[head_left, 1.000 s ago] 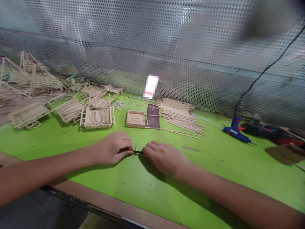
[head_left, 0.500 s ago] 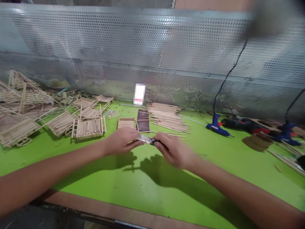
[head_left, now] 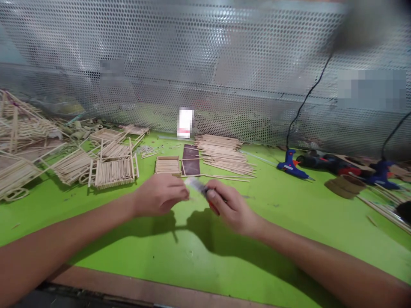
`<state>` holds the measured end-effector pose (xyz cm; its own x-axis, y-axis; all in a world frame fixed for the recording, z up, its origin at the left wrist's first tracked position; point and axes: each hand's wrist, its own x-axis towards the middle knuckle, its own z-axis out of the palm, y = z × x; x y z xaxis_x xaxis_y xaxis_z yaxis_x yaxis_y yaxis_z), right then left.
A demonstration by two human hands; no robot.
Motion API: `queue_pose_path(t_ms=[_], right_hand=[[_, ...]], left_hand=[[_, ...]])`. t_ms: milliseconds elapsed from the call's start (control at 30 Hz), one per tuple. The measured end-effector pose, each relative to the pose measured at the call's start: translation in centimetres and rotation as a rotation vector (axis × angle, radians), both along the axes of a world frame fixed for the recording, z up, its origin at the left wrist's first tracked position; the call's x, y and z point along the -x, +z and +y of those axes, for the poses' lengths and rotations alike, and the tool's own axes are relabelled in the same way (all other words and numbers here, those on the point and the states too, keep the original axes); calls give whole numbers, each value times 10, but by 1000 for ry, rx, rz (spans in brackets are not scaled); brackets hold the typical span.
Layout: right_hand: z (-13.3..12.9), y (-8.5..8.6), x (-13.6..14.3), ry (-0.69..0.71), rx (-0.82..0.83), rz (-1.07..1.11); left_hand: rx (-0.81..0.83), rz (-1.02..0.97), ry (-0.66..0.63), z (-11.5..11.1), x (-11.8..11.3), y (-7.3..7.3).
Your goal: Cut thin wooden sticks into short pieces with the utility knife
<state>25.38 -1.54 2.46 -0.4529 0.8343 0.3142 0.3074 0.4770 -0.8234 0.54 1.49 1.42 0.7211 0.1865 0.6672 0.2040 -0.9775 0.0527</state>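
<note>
My right hand [head_left: 234,207] is wrapped round the handle of a utility knife [head_left: 198,187], whose blade points left and is blurred by motion. Close to the blade tip, my left hand [head_left: 159,194] is closed in a pinch, its back towards me; whatever lies in its fingers is too small or hidden to name. Just beyond the left hand lies a small tray of wooden sticks [head_left: 168,164]. A dark brown flat block [head_left: 191,160] lies to its right, with thin sticks across and beside it.
A pile of loose thin sticks [head_left: 224,154] lies behind my hands. Several small stick-built carts [head_left: 114,172] crowd the left. Blue glue guns [head_left: 292,164] with cords and a brown wooden ring [head_left: 345,186] are on the right. A perforated metal screen [head_left: 154,68] stands along the back.
The knife has turned, so its red part now shows. My left hand has rolled over and drawn slightly left and down. The view has tilted down a little.
</note>
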Motion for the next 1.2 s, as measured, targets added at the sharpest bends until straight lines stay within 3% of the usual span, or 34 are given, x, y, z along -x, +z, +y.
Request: queue_pose_path(t_ms=[67, 133, 300, 400, 533, 733, 867, 1000, 1200], right_hand=[[11, 4, -6, -188, 69, 113], [25, 10, -15, -334, 60, 78], [46, 9, -30, -268, -79, -697], [45, 1, -28, -201, -233, -919], [33, 3, -19, -162, -345, -777], [6, 12, 4, 47, -125, -241], [-3, 8, 12, 69, -94, -131], [-2, 6, 7, 9, -139, -236], [8, -1, 1, 129, -266, -838]], left_hand=[[-39, 70, -50, -11, -5, 1], [-74, 132, -42, -20, -10, 2], [45, 60, 33, -13, -9, 0], [141, 19, 120, -1, -2, -3], [172, 14, 176, 1, -1, -4], [137, 64, 175, -7, -10, -10], [67, 104, 151, -12, -15, -11], [82, 166, 131, -15, -15, -9], [206, 180, 185, -8, -4, -6]])
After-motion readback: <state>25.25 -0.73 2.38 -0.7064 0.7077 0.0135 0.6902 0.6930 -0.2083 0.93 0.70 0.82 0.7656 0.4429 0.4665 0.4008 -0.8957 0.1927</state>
